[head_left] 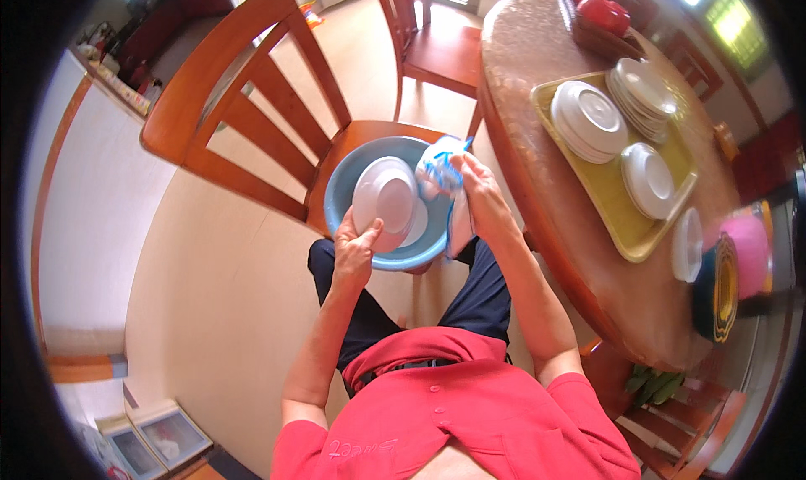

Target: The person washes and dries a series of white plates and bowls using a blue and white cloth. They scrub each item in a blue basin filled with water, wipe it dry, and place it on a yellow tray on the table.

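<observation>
My left hand (356, 246) grips a white plate (384, 196) by its near rim, tilted over the blue basin (342, 167). The plate's underside with its ring foot faces up. In my right hand (483, 190) is a bunched white-and-blue cloth (440, 167), held at the plate's right side; part of it hangs down past the basin's rim. Whether the cloth touches the plate I cannot tell. Below the held plate, another white dish (416, 225) shows partly inside the basin. The basin rests on the seat of a wooden chair (369, 131) in front of me.
To the right, a table (529, 144) bears a yellow tray (625, 236) with stacks of upturned white dishes (590, 120). Beside the tray are a clear lid (687, 245), nested bowls (718, 288) and a pink container (745, 249). A basket (600, 36) with red items stands at the far end.
</observation>
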The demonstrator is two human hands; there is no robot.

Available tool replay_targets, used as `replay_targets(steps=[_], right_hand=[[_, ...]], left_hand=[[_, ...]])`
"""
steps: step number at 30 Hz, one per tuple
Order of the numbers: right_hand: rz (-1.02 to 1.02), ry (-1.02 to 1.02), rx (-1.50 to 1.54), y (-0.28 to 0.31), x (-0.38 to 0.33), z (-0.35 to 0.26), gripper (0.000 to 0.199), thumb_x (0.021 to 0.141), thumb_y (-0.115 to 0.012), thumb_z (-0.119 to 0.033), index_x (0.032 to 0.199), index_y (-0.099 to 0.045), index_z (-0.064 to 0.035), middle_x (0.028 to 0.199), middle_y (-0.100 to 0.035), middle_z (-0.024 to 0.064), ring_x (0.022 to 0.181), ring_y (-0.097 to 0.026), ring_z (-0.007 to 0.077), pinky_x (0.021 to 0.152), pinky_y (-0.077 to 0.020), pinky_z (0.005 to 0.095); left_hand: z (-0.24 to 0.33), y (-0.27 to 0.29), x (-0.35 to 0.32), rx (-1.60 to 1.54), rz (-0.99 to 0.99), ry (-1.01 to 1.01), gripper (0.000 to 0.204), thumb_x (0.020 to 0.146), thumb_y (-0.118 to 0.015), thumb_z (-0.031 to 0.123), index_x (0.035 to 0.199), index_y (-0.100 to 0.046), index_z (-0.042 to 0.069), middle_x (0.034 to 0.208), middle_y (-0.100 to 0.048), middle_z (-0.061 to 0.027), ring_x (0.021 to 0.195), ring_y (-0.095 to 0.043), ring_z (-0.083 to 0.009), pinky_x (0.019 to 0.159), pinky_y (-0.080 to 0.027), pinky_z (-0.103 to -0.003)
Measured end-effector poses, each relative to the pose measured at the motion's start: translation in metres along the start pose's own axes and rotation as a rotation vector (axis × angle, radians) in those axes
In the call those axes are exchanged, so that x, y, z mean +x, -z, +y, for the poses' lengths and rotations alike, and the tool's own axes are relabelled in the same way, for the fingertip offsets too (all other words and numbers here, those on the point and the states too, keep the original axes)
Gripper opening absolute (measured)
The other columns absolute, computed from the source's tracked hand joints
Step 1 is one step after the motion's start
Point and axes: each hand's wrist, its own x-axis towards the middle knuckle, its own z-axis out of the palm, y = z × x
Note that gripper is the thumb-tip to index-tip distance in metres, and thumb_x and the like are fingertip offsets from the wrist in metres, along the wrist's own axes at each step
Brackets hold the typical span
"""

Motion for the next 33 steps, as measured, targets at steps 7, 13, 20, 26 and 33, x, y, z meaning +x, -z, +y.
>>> replay_targets(steps=[7, 13, 20, 26, 33], right_hand=[[-0.11, 0.815, -1.222, -0.069, -0.027, 0.049, 0.026, 0.085, -0.051, -0.032, 0.102, -0.059, -0.0136, 0.133, -0.037, 0.0136, 0.129, -0.027, 0.0328, 0.099, -0.0104, 0.0548], [-0.194, 0.862, -1.174, -0.064, 0.013, 0.039, 0.044, 0.09, -0.036, -0.042, 0.117, -0.053, -0.0117, 0.132, -0.039, 0.0119, 0.125, -0.032, 0.0322, 0.102, -0.0196, 0.0492], [-0.002, 0.788, -1.259, -0.036, 0.021, 0.051, 0.044, 0.085, -0.051, -0.034, 0.121, -0.049, -0.0098, 0.127, -0.044, 0.0167, 0.119, -0.04, 0.0342, 0.099, -0.0295, 0.0459], [-0.237, 0.907, -1.315, -0.058, 0.017, 0.043, 0.033, 0.087, -0.047, -0.033, 0.113, -0.054, -0.0147, 0.124, -0.045, 0.0135, 0.119, -0.041, 0.0323, 0.098, -0.0279, 0.0488], [-0.113, 0.597, -1.045, -0.037, 0.029, 0.039, 0.038, 0.093, -0.039, -0.034, 0.114, -0.054, -0.0072, 0.123, -0.048, 0.0177, 0.116, -0.044, 0.0343, 0.096, -0.0347, 0.0432]], left_hand=[[-0.003, -0.005, -0.007, -0.065, -0.127, -0.109, 0.036, 0.087, -0.049, 0.006, 0.123, -0.043, 0.002, 0.112, -0.055, -0.0074, 0.1, -0.055, -0.0162, 0.087, -0.044, -0.03], [-0.004, 0.008, -0.003, -0.195, -0.054, 0.017, 0.036, 0.087, -0.048, 0.004, 0.123, -0.043, 0.003, 0.113, -0.053, -0.0084, 0.102, -0.053, -0.0175, 0.086, -0.045, -0.032], [0.022, -0.001, -0.014, -0.414, -0.089, 0.133, 0.036, 0.086, -0.047, -0.002, 0.121, -0.044, 0.002, 0.115, -0.054, -0.0115, 0.103, -0.055, -0.0206, 0.087, -0.047, -0.034], [0.013, 0.009, -0.011, -0.546, -0.079, 0.146, 0.037, 0.087, -0.049, -0.001, 0.123, -0.043, 0.004, 0.115, -0.054, -0.0104, 0.103, -0.055, -0.0194, 0.089, -0.046, -0.035], [0.024, 0.018, -0.004, -0.584, 0.107, 0.194, 0.031, 0.086, -0.051, 0.0, 0.117, -0.046, 0.001, 0.114, -0.054, -0.0127, 0.102, -0.054, -0.023, 0.091, -0.044, -0.037]])
